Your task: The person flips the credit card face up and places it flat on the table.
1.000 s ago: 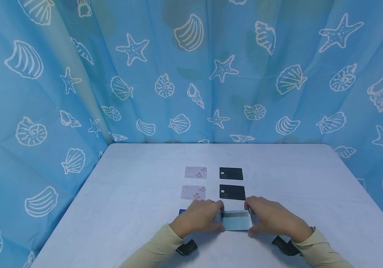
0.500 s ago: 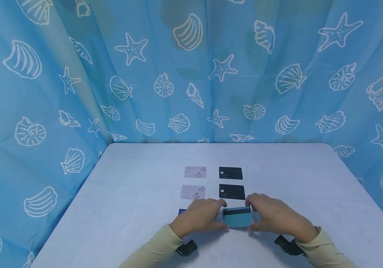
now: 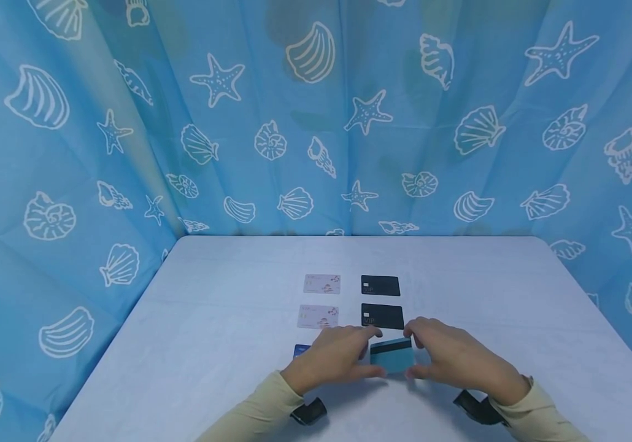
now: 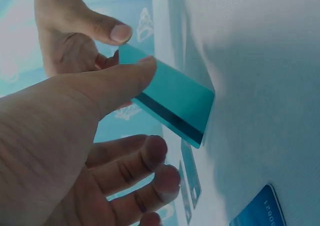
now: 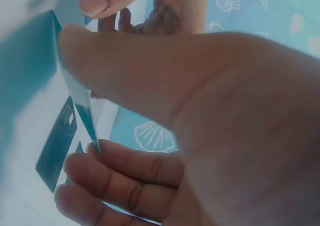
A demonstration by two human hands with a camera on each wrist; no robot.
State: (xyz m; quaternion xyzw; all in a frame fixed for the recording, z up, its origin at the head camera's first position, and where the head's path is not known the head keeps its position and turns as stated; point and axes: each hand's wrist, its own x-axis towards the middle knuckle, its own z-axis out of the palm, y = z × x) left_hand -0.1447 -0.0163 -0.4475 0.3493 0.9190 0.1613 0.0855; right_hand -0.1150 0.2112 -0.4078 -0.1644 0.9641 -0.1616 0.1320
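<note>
A teal card (image 3: 391,356) with a dark stripe is tilted up close over the table, between both hands. My right hand (image 3: 456,356) pinches it by its right end; in the right wrist view the thumb is on one long edge and the fingertips (image 5: 95,148) at the other. The left hand (image 3: 335,356) is beside the card's left end with its fingers spread apart. Its thumb (image 4: 132,78) overlaps the card in the left wrist view, while the other fingers stay off it. Behind the left hand, a blue card (image 3: 300,349) is mostly hidden.
Two pale pink cards (image 3: 322,283) lie in a column farther back on the white table (image 3: 227,319). Beside them on the right is a column of two black VIP cards (image 3: 382,315). A blue shell-patterned curtain (image 3: 316,123) hangs behind the table.
The teal card has tilted up and shifted slightly right and away from me; its pale, shiny face now looks darker. The left hand has moved slightly right, its thumb reaching farther across the card.
</note>
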